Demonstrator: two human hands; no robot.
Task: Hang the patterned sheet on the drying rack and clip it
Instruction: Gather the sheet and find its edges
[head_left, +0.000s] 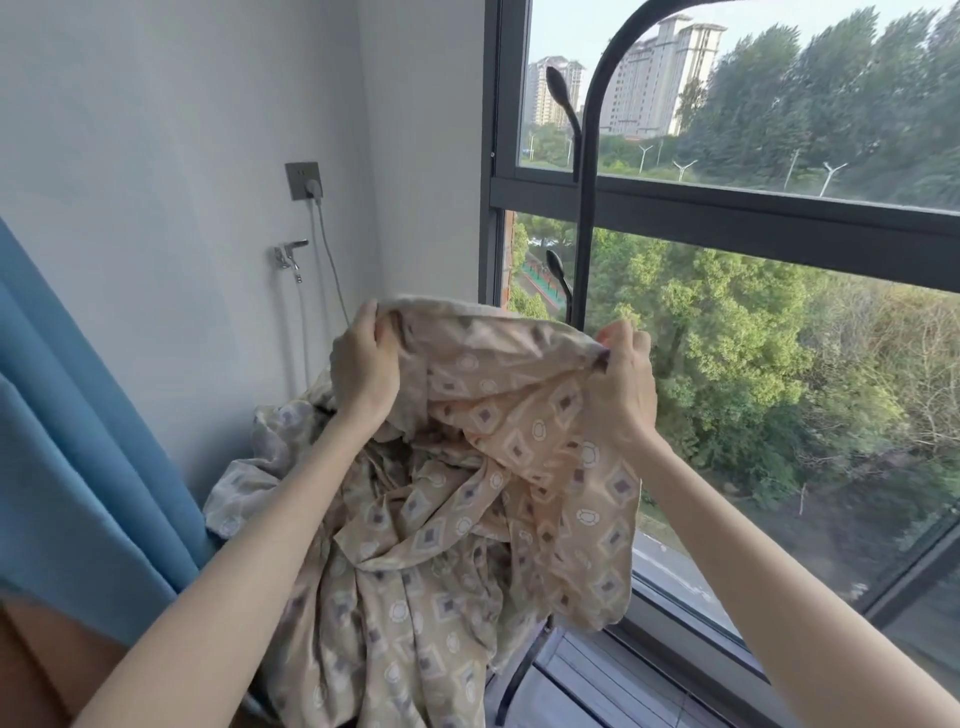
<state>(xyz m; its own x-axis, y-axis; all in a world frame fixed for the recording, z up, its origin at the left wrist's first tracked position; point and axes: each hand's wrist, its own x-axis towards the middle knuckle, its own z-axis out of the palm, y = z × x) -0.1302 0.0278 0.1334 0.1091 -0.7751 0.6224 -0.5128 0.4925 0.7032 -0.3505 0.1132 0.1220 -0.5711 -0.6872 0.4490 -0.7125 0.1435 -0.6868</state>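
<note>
At the far left hangs a blue fabric curtain (78, 441). Past it, on the white wall, are a grey wall socket (303, 180) with a white plug and cable, and below it a small metal tap (288, 254).

The left hand (361, 371) is raised, its fingers curled round one end of the top edge of the beige patterned cotton sheet (493, 415), printed with diamonds and circles. That held edge runs roughly level from left to right to the right hand (626, 374), which pinches the other end in bunched fingers. The rest of the sheet hangs from this edge and piles in a crumpled heap below and nearer; whatever bears the heap is hidden.

The black metal drying rack (584, 234) rises just beyond the sheet, close to the right hand and well apart from the left. Its upright has two small side hooks, and it bends into an arch that leaves the top of the view towards the right. The rail itself is not visible, so I judge it lies above and to the right of both hands. The edge would therefore need lifting up and away, with the right hand leading. Behind stands the dark-framed window (779, 223). No clips are visible.
</note>
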